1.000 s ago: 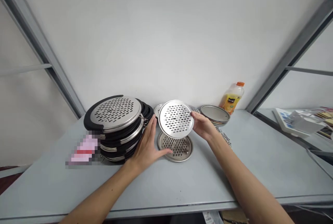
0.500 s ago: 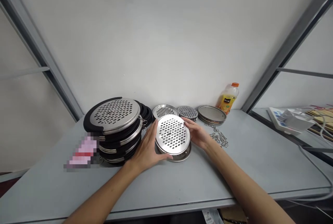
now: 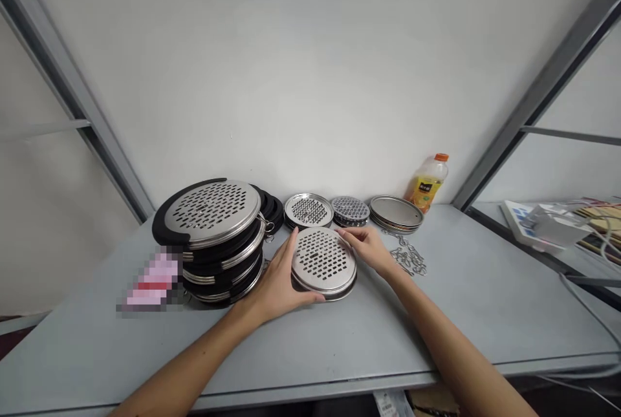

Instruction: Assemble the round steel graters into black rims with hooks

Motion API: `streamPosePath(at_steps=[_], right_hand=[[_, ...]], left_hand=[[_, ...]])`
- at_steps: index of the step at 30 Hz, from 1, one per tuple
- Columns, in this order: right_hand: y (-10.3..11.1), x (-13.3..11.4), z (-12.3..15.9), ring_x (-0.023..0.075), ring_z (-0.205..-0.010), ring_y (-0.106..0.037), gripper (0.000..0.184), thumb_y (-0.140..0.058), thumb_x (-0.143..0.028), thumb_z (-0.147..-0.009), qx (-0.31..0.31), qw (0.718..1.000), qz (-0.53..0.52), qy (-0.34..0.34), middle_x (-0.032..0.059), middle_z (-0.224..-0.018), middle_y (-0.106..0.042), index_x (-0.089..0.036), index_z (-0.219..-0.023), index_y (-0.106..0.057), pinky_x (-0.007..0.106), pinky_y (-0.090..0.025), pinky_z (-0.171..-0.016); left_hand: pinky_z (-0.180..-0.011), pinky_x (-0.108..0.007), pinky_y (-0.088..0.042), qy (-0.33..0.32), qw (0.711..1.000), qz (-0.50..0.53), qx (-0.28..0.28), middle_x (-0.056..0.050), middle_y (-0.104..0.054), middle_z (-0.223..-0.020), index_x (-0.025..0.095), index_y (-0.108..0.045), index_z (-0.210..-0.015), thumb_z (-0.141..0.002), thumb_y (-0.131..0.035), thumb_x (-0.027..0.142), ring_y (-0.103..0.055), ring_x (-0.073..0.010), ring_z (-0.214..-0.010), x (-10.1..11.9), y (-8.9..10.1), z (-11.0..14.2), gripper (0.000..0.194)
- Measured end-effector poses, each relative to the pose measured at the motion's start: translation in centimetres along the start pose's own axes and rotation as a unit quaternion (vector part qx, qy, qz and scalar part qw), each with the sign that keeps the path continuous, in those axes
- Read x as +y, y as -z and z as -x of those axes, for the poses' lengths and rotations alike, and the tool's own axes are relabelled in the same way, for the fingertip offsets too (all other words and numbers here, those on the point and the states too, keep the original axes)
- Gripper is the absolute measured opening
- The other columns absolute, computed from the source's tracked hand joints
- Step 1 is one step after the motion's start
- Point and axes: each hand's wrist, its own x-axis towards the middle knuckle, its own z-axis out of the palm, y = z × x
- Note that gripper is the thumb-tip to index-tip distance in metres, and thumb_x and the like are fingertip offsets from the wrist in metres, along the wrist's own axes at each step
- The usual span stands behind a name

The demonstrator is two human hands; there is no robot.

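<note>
A round slotted steel plate [image 3: 324, 256] lies almost flat over a shallow round metal plate [image 3: 345, 294], whose rim shows along the lower right. My left hand [image 3: 277, 282] grips the slotted plate's left side, its thumb along the front edge and its fingers at the far left. At the upper right edge, my right hand [image 3: 369, 249] holds the rim with bent fingers; their tips are partly hidden. Just behind are a rimmed plate with grater holes [image 3: 309, 211] and a stack of patterned grater discs [image 3: 350, 209].
To the left stands a tall stack of slotted metal discs with black rims [image 3: 213, 213]. Plain round plates [image 3: 396, 211], small metal chains with clips [image 3: 410, 256] and an orange-capped juice bottle [image 3: 427, 185] sit to the right. A power strip [image 3: 526, 226] lies farther right.
The slotted plate has come down from a tilt toward me to nearly flat on the plate beneath. My right hand has lowered slightly with it.
</note>
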Motion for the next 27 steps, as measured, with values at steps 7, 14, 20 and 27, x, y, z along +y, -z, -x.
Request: streamPosePath(at_steps=[7, 14, 20, 27], right_hand=[[0.2, 0.7, -0.2, 0.0121, -0.049, -0.042, 0.049, -0.049, -0.051, -0.083, -0.017, 0.993, 0.117, 0.027, -0.0027, -0.047, -0.05, -0.014, -0.054, -0.063, 0.025, -0.03, -0.051], [-0.7, 0.7, 0.2, 0.0164, -0.059, -0.054, 0.042, -0.044, -0.042, -0.088, -0.03, 0.971, 0.21, 0.105, 0.001, -0.061, -0.063, -0.017, -0.06, -0.062, 0.026, -0.04, -0.059], [-0.7, 0.6, 0.2, 0.0236, -0.077, -0.065, 0.034, -0.046, -0.037, -0.088, -0.012, 0.968, 0.221, 0.118, 0.0071, -0.084, -0.073, -0.018, -0.075, -0.072, 0.031, -0.046, -0.069], [-0.8, 0.7, 0.3, 0.0253, -0.087, -0.065, 0.033, -0.046, -0.036, -0.088, -0.01, 0.952, 0.27, 0.142, 0.0079, -0.091, -0.074, -0.019, -0.079, -0.074, 0.034, -0.046, -0.078]], left_hand=[[-0.112, -0.051, -0.027, -0.004, 1.0, -0.01, -0.029, -0.012, -0.023, -0.154, 0.024, -0.006, -0.15, -0.06, -0.081, 0.05, -0.024, -0.0326, -0.14, -0.5, -0.5, 0.1, 0.12], [-0.113, -0.05, -0.026, -0.014, 0.999, -0.024, -0.045, -0.013, -0.022, -0.154, 0.022, -0.011, -0.15, -0.061, -0.08, 0.05, -0.021, -0.0323, -0.141, -0.8, -1.0, 0.2, 0.115], [-0.113, -0.051, -0.025, -0.038, 0.998, -0.036, -0.036, -0.013, -0.025, -0.152, 0.025, -0.012, -0.149, -0.06, -0.081, 0.051, -0.023, -0.0332, -0.14, -1.0, -1.3, 0.2, 0.115], [-0.111, -0.05, -0.028, -0.049, 0.997, -0.052, -0.024, -0.013, -0.029, -0.15, 0.023, -0.016, -0.148, -0.06, -0.079, 0.056, -0.027, -0.0334, -0.138, -0.9, -1.3, 0.2, 0.113]])
